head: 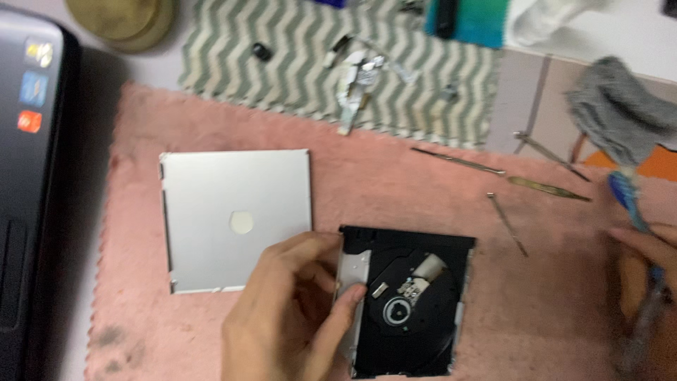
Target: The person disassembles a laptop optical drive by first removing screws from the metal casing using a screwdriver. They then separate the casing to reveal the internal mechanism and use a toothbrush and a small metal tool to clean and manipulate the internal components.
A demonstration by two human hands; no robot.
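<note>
Optical drive (412,300), opened and black inside, lies on the pink fuzzy mat (395,190) near the lower middle of the view, its round spindle hub and a small pale cylinder showing. At far left a dark laptop (28,190) runs along the edge, and right of it on the mat rests the drive's flat silver cover plate (236,219), square with a round pale hole, just beside the drive. The left hand (289,317) comes up from the bottom edge, fingers curled and pinching the drive's left metal rim, thumb tip pressed on its inner edge. Behind the mat lies a green and white zigzag cloth (317,49) strewn with small metal parts. Right of the drive, thin metal picks and tweezers (508,180) lie scattered on the mat. At far right the right hand (645,247), blurred, closes around a blue-handled screwdriver (631,204), well apart from the drive; a grey cloth (620,109) sits above it
</note>
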